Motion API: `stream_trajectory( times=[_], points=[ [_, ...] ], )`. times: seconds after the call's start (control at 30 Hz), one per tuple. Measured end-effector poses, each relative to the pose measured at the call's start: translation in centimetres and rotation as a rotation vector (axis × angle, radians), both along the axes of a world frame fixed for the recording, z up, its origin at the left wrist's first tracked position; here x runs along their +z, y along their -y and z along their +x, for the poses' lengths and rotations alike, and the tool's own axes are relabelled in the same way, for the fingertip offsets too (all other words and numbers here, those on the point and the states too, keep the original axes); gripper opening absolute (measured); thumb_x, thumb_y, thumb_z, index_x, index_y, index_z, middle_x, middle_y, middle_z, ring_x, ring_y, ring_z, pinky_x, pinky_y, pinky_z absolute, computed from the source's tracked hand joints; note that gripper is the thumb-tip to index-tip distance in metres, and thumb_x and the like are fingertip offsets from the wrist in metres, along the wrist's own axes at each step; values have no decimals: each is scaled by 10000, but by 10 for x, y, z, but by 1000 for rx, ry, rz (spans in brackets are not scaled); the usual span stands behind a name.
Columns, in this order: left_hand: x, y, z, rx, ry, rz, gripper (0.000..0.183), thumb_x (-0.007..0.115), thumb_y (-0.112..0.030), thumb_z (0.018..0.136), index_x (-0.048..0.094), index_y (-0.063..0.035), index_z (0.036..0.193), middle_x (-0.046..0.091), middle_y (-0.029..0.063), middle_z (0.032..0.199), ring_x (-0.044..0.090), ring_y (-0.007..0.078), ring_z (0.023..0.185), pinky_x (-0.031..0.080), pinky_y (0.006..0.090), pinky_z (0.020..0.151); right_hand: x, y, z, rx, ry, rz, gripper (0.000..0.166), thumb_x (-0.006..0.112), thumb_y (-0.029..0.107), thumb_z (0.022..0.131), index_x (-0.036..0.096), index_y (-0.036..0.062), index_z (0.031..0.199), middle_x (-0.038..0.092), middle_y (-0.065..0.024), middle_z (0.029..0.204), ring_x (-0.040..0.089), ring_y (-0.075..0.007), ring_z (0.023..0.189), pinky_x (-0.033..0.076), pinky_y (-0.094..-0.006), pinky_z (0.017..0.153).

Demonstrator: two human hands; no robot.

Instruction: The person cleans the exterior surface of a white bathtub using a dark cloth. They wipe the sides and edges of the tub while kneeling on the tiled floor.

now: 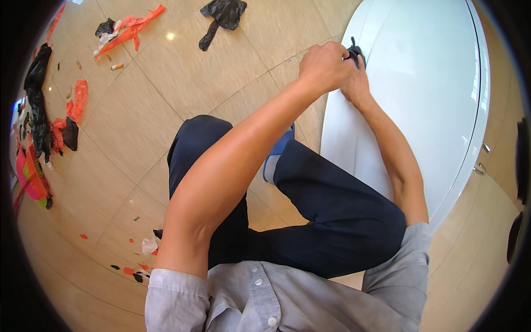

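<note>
Both of my hands meet at the upper right, against the near edge of a large glossy white object (419,95) with a curved rim. Between their fingertips is a small crumpled black piece (355,54), which looks like plastic film or cloth. My left hand (325,64) comes from the left with its fingers bent onto the piece. Just below and to the right, my right hand (356,83) grips the same piece, a finger extended along its side. The left hand partly covers the right, so some fingers are hidden.
Black plastic bags (226,14) and torn red plastic (132,31) lie on the tiled floor (166,79). A cigarette butt (117,66) is near them. At the far left lies a pink and green item (31,176). Small scraps (128,271) are scattered at lower left.
</note>
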State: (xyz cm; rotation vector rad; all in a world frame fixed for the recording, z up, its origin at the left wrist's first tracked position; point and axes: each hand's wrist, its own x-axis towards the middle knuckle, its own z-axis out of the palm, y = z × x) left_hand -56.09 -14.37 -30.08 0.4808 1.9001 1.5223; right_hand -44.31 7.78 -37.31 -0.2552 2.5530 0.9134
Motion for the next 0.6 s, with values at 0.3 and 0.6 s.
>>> stream_trajectory(
  times=[0.3, 0.6],
  points=[
    [13, -12, 9, -9, 247, 116, 335, 602, -151, 831, 742, -49, 1118, 726, 221, 1071, 691, 367, 1030, 549, 423, 921, 26, 83, 105, 73, 87, -66, 321, 522, 183, 884, 720, -37, 1008, 625, -153, 1025, 510, -333, 1233, 218, -523, 1214],
    [33, -2, -1, 66, 548, 283, 281, 543, -67, 885, 662, 67, 1102, 736, 168, 1002, 708, 199, 880, 535, 321, 699, 40, 120, 248, -28, 424, -206, 429, 473, 212, 940, 600, -74, 1234, 582, -222, 1323, 423, -383, 1387, 166, -520, 1246]
  ],
)
